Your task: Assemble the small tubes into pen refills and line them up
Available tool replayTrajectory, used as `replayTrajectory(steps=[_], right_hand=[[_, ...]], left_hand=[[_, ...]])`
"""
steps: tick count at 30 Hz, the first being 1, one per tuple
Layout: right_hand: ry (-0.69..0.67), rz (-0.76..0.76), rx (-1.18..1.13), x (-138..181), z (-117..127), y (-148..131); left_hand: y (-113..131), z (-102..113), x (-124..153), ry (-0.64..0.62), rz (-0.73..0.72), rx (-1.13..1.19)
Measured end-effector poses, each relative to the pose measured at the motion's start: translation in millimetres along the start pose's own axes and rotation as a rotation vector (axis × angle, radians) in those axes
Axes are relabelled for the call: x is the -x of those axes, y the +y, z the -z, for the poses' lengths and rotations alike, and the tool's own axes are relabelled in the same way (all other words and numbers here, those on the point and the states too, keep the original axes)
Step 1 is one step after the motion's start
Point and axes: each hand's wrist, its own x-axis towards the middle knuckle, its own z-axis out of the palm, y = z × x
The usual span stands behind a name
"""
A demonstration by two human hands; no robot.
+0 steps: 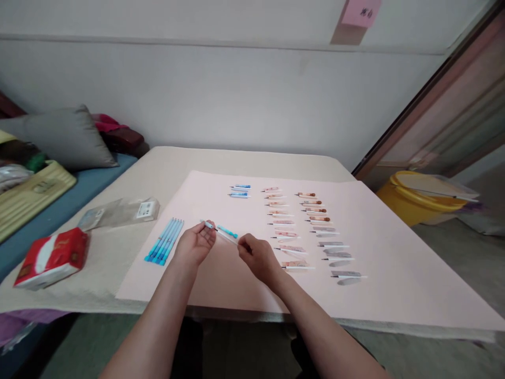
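Head view shows our left fingers [210,237] gripping a small pale-blue pen piece [208,225] and our right fingers [245,245] pinching a slim white refill [226,237]. We see both over the pale-pink sheet [232,287], near a bright-blue barrel [228,231].

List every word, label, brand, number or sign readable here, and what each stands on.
No text reads clearly.
Pink paper note on the white wall: dark characters, too blurred.
White rectangular label on the clear plastic bag: print too small.
Red-and-white plastic pack: markings blurred.
Pale yellow slab-like object: dark mark, blurred.
Slim light-blue pens: any print too small.
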Motion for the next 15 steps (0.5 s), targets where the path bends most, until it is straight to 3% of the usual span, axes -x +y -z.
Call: replayTrajectory(steps=[5, 9, 15], right_hand=[[0.016, 0.010, -0.018, 0.4, 0.7, 0.6], [0.035, 0.017, -0.114, 0.2, -1.7, 4.2], [0.046, -0.002, -0.208, -1.7, -5.1, 5.1]], left_hand=[[-4.2, -2.6, 2.1, 0.027, -0.115, -0.112], [-11.1, -6.6, 7.4, -0.022, -0.240, -0.206], [-15.9, -6.6, 7.2, -0.039, -0.259, -0.209]])
